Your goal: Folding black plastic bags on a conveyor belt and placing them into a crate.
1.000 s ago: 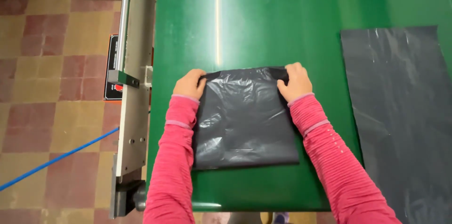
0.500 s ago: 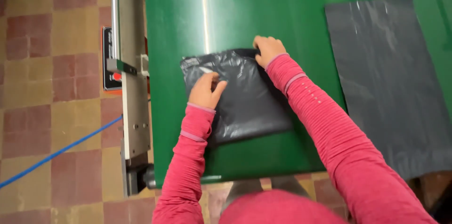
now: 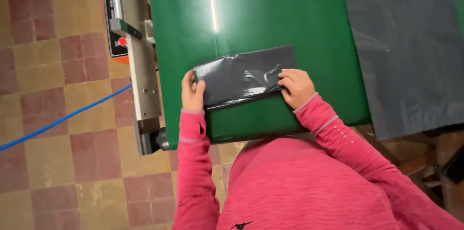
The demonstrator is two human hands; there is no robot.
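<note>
Left hand (image 3: 192, 90) sits at the left end of the folded black plastic bag (image 3: 244, 75). Its fingers curl around that end, with the thumb on top, so it pinches the bag. The arm in a pink sleeve (image 3: 193, 162) comes straight up from the bottom. The wrist is bent a little toward the bag.

The bag is folded into a long, flat strip. It lies on the green belt (image 3: 251, 12), close to the near edge and a bit nearer the left edge. It tilts a little, with the right end higher.

Right hand (image 3: 296, 87) rests on the right end of the bag. Its fingers are close together and lie flat, pressing the bag down. This arm comes in at a slant from the bottom right.

Far to the left is a metal side rail (image 3: 137, 65) with a blue cable (image 3: 63, 118) on the tiled floor (image 3: 48, 41). Far to the right, a big flat grey sheet (image 3: 406, 41) hangs over the right edge of the belt.
</note>
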